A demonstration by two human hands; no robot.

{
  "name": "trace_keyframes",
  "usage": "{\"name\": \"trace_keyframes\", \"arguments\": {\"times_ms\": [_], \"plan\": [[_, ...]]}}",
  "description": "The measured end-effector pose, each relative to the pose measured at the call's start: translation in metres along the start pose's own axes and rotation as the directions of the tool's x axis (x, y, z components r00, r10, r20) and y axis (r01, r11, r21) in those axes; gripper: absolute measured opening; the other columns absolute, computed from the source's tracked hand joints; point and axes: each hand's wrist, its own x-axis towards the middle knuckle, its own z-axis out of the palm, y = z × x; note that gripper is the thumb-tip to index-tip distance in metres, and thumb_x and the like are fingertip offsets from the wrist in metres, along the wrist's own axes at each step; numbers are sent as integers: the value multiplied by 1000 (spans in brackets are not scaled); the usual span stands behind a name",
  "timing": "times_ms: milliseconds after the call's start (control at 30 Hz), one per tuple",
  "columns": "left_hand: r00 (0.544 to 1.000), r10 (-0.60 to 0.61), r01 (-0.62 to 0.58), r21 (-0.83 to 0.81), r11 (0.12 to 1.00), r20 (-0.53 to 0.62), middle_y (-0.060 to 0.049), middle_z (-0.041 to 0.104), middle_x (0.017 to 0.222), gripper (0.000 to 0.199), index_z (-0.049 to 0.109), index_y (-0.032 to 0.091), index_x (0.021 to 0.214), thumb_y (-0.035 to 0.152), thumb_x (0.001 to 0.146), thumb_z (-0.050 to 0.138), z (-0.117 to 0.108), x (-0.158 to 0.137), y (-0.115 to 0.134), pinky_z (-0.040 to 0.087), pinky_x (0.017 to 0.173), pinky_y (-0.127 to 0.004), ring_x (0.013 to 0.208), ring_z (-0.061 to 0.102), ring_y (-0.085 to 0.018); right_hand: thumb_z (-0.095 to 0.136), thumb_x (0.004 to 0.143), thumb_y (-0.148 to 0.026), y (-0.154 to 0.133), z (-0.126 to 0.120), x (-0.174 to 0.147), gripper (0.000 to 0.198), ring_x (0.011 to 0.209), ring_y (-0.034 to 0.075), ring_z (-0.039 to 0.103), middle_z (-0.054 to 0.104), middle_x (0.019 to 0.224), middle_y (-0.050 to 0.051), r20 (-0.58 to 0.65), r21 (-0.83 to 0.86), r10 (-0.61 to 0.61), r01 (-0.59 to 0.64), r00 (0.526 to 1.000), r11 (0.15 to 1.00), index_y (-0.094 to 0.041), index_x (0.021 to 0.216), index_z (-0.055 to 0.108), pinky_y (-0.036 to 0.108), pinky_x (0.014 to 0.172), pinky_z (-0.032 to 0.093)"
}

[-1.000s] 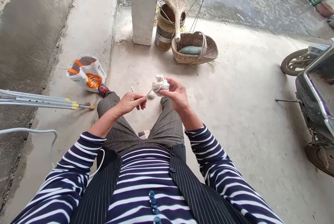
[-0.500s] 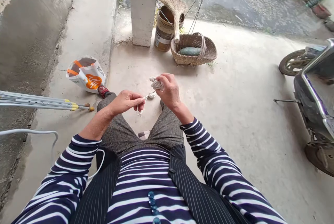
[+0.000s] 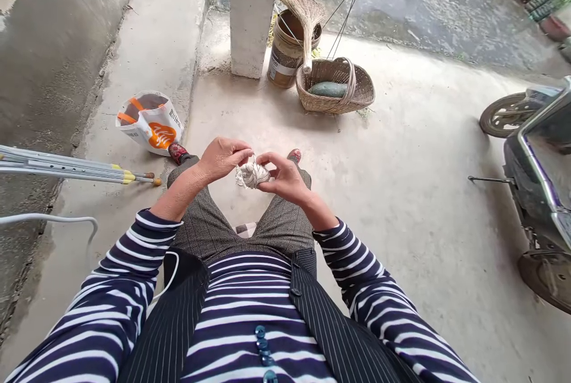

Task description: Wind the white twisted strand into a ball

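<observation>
Between my hands, above the gap between my knees, is a bundle of off-white cord (image 3: 253,175) with a frayed-looking left end. My right hand (image 3: 286,178) is closed on the bundle's right side, thumb below and fingers above. Pinched at the bundle's upper edge, my left hand (image 3: 223,159) has its thumb and forefinger together on a strand of the cord. The other fingers of the left hand are curled and partly hidden.
A white and orange bag (image 3: 154,124) stands by my left foot, with crutches (image 3: 89,166) at left. Ahead are a pillar (image 3: 252,20), a bucket (image 3: 283,53), a straw broom (image 3: 307,20) and a wicker basket (image 3: 361,91) holding a green gourd (image 3: 328,89). A scooter (image 3: 530,175) stands at right.
My right hand has come down and turned, bringing the cord bundle lower. My left hand has risen slightly and moved from the cord's loose end to the bundle's upper edge.
</observation>
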Motion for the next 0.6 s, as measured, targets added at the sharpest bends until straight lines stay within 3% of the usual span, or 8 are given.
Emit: {"name": "trace_keyframes", "arguments": {"times_ms": [133, 200, 300, 433, 600], "plan": [[995, -51, 67, -187, 980, 89, -1, 65, 61, 37, 74, 15, 74, 47, 85, 58, 12, -3, -14, 40, 54, -22, 58, 57, -14, 86, 60, -24, -3, 5, -4, 65, 83, 15, 64, 70, 104, 1, -34, 270, 114, -101, 993, 958, -26, 120, 58, 24, 65, 54], [989, -56, 89, -252, 964, 136, -2, 65, 60, 42, 73, 14, 75, 53, 85, 59, 17, -5, -18, 41, 52, -21, 55, 58, -13, 89, 59, -28, -2, 3, -3, 65, 88, 18, 67, 72, 105, 3, -40, 331, 121, -102, 992, 938, -25, 119, 63, 28, 72, 57], [978, -49, 113, -314, 943, 203, -5, 66, 61, 50, 70, 14, 70, 59, 87, 60, 20, -8, -22, 44, 51, -20, 53, 59, -13, 93, 56, -33, -4, -5, 2, 58, 96, 23, 69, 75, 103, 5, -111, 370, 122, -73, 986, 926, -22, 109, 71, 36, 83, 59], [972, -51, 134, -361, 923, 230, -8, 71, 69, 46, 69, 13, 71, 54, 90, 59, 20, -9, -29, 48, 55, -20, 58, 62, -12, 94, 56, -34, -13, -20, 9, 59, 98, 24, 71, 77, 106, 5, -249, 420, 119, -4, 961, 908, -23, 109, 73, 42, 90, 60], [976, -96, 147, -259, 955, 197, -5, 69, 66, 36, 69, 15, 68, 44, 86, 58, 20, -9, -45, 46, 55, -20, 58, 60, -12, 91, 64, -44, -24, -42, 8, 59, 101, 26, 72, 77, 111, 6, -305, 382, 62, 63, 950, 922, -26, 117, 71, 49, 94, 61]]}}
